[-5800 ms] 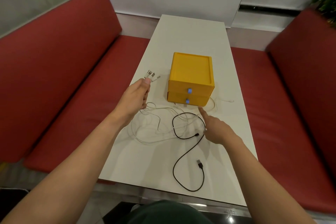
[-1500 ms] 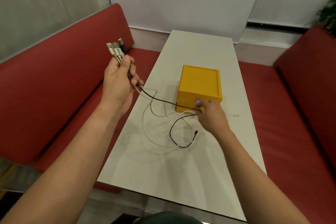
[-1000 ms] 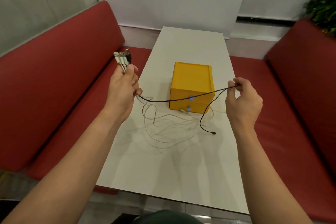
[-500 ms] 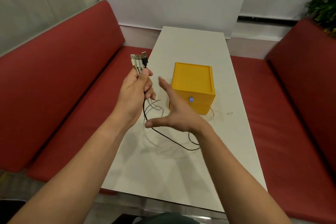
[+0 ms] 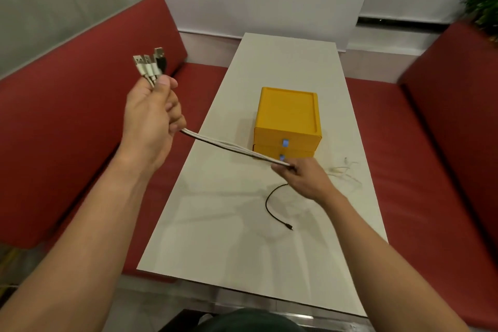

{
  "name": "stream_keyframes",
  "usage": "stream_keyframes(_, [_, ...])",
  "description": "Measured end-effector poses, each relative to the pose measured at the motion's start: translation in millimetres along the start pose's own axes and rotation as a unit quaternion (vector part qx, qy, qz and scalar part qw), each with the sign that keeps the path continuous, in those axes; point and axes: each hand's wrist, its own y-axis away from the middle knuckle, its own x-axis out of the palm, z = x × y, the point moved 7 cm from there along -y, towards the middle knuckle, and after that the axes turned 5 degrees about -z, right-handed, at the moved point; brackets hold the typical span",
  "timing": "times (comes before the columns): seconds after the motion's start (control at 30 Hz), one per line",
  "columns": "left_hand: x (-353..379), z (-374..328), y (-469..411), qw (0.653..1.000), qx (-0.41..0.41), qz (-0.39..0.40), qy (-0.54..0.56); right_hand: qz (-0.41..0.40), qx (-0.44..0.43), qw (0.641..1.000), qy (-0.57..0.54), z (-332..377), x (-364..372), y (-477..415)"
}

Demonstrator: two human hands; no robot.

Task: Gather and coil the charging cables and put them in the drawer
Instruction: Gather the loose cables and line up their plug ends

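My left hand [image 5: 151, 118] is raised over the left bench and grips a bundle of charging cables [image 5: 229, 146], white ones and one black. Their USB plugs [image 5: 151, 65] stick up above my fist. The bundle runs taut down to my right hand [image 5: 301, 178], which pinches it just in front of the yellow drawer box [image 5: 287, 118]. Past my right hand, the black cable's tail [image 5: 272, 205] curls on the white table [image 5: 242, 237], and the white tails [image 5: 346, 171] trail to the right. Both drawers of the box are closed, each with a blue tab.
Red padded benches [image 5: 67, 116] flank the table on both sides. A white wall stands behind, and a green plant [image 5: 482, 5] shows at the top right. The table's near edge [image 5: 242, 288] is just ahead of me.
My right hand, open half a second ago, has closed on the bundle and slid along it toward the box, pulling the cables straight. My left hand rose and moved left.
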Motion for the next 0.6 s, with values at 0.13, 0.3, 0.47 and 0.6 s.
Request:
stream_keyframes(0.13, [-6,-26,-3,0.999,0.041,-0.023,0.002,-0.006,0.040,0.983,0.180,-53,-27,-12])
stream_keyframes(0.3, [-31,-43,-13,0.997,0.057,-0.047,0.010,-0.104,0.202,0.922,0.312,-110,-89,-1])
stream_keyframes(0.47, [-31,-17,-6,0.997,0.031,-0.051,-0.054,-0.201,0.270,0.916,0.217,-101,-135,-18])
stream_keyframes(0.6, [-30,-3,0,0.997,0.014,-0.058,-0.046,-0.304,0.185,0.921,0.157,-87,-139,-26])
